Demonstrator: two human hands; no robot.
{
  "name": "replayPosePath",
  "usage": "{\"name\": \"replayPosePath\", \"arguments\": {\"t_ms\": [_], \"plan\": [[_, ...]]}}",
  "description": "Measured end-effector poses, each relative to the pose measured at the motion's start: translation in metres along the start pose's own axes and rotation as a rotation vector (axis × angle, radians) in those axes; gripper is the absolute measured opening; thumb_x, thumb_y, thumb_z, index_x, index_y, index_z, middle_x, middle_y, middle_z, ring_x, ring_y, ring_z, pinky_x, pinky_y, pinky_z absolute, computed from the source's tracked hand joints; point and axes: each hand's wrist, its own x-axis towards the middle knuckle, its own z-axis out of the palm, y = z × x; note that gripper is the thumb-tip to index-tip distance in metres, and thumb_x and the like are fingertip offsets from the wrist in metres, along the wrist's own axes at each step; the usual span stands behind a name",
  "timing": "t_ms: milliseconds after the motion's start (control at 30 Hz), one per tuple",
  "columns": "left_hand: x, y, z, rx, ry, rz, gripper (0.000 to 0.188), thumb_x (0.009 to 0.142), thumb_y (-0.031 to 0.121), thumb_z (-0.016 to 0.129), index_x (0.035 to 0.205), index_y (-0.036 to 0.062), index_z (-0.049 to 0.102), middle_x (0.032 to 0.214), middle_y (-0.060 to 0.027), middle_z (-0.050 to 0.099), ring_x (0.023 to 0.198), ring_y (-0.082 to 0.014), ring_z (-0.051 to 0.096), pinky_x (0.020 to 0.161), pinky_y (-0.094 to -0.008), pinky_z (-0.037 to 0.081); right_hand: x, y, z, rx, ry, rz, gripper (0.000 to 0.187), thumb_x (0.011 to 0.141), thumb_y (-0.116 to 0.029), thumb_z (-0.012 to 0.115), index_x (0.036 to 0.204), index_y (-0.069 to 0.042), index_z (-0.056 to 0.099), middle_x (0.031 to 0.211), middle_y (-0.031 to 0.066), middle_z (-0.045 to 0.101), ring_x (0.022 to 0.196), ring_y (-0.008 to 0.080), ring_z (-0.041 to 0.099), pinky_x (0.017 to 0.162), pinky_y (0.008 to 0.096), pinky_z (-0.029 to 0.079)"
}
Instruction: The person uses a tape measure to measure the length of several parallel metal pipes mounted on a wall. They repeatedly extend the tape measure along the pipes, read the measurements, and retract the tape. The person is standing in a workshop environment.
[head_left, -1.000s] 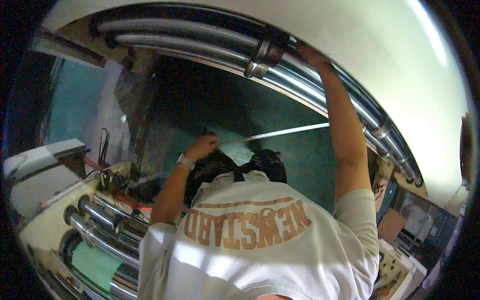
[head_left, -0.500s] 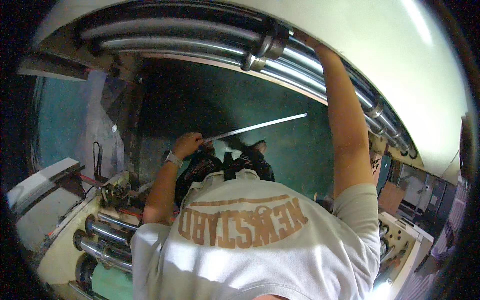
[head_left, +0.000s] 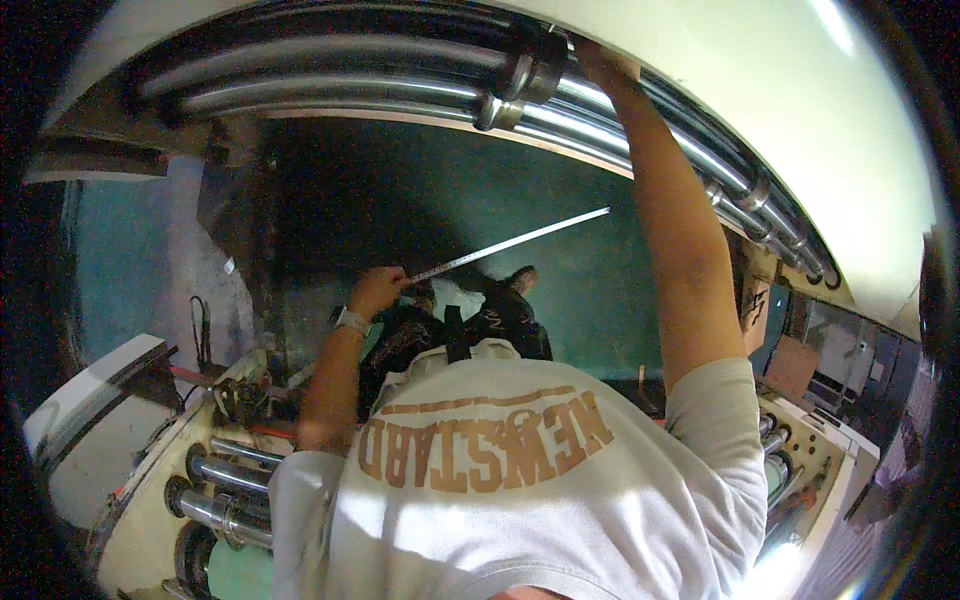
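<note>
My left hand (head_left: 379,290), with a watch (head_left: 352,320) on its wrist, is closed on one end of a long thin steel ruler (head_left: 510,243). The ruler slants away to the right above the floor, its far end free. My right arm reaches up and forward to the machine. There my right hand (head_left: 606,68) is at the metal rollers (head_left: 585,95), just right of a dark collar (head_left: 535,65) on a shaft. Shadow and the pale cover hide its fingers, so their grip does not show.
A pale curved machine cover (head_left: 760,60) overhangs the rollers ahead. Behind me on the left, more rollers (head_left: 235,475) sit in a cream frame (head_left: 140,530), with a pale green roll (head_left: 240,570) below. The green floor (head_left: 590,300) lies under my feet.
The view has shifted slightly. The ruler's far end has tipped a little farther forward, while my left hand stays nearly in place. My right hand remains at the rollers.
</note>
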Motion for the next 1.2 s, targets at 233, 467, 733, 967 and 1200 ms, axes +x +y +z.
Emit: {"name": "replayPosePath", "arguments": {"t_ms": [233,467,733,967,1200], "plan": [[-0.014,-0.003,-0.011,0.036,-0.017,-0.064,0.022,0.08,0.026,0.051,0.081,0.0052,0.059,0.072,-0.0137,0.057,0.065,-0.0299,0.055,0.058,-0.0406,0.042,0.016,0.014,0.002,0.078,-0.037,-0.092,0.04,0.083,-0.042,0.041,0.108,-0.013,0.052,0.102,0.0127,0.057,0.094,0.0298,0.054,0.081,0.041,0.042],[-0.027,0.005,-0.012,0.062,0.038,-0.106,0.02,0.079,0.022,0.052,0.077,0.003,0.056,0.071,-0.0154,0.056,0.065,-0.0308,0.054,0.058,-0.0395,0.041,0.004,0.036,-0.003,0.096,-0.116,-0.165,0.035,0.084,-0.038,0.044,0.106,-0.013,0.054,0.1,0.0123,0.057,0.09,0.0295,0.055,0.079,0.0395,0.043],[-0.017,0.018,-0.014,-0.116,0.069,-0.131,0.02,0.079,0.022,0.052,0.078,0.0021,0.055,0.075,-0.0168,0.056,0.069,-0.0329,0.053,0.06,-0.0403,0.04,-0.071,0.008,-0.053,0.311,-0.089,-0.383,0.026,0.083,-0.031,0.05,0.099,-0.011,0.058,0.089,0.011,0.06,0.079,0.0295,0.057,0.07,0.0382,0.047],[0.001,0.043,-0.043,0.027,0.177,0.055,0.018,0.079,0.023,0.051,0.079,0.005,0.056,0.074,-0.0156,0.057,0.067,-0.0337,0.054,0.059,-0.0412,0.042,-0.09,0.043,-0.054,0.184,-0.09,-0.488,0.02,0.079,-0.025,0.056,0.095,-0.014,0.056,0.084,0.0115,0.06,0.073,0.0295,0.058,0.063,0.0388,0.048],[0.006,0.124,-0.095,0.198,0.212,0.171,0.017,0.079,0.023,0.05,0.08,0.0071,0.055,0.074,-0.0139,0.057,0.07,-0.033,0.055,0.06,-0.0429,0.043,-0.123,0.07,-0.055,0.127,-0.181,-0.419,0.019,0.079,-0.025,0.055,0.089,-0.01,0.062,0.085,0.0111,0.061,0.071,0.0272,0.059,0.062,0.0377,0.049]]}}
